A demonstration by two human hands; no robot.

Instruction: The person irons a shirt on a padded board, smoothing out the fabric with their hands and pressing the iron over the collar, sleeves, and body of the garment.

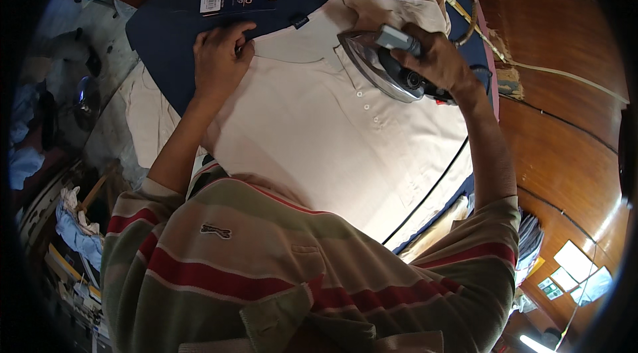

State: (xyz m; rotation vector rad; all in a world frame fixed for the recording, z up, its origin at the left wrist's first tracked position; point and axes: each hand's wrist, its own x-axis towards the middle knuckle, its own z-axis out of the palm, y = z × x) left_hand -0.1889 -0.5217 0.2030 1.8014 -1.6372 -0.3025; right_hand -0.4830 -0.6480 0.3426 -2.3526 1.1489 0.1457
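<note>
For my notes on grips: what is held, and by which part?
The right hand holds the iron by its handle. The left hand lies at the edge of the pale shirt; whether it pinches cannot be told.

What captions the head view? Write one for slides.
Right hand holds an iron on a cream shirt, left hand at its edge.

Fisheye view from head height, steeply down onto the nearby pale shirt (299, 127).
</note>
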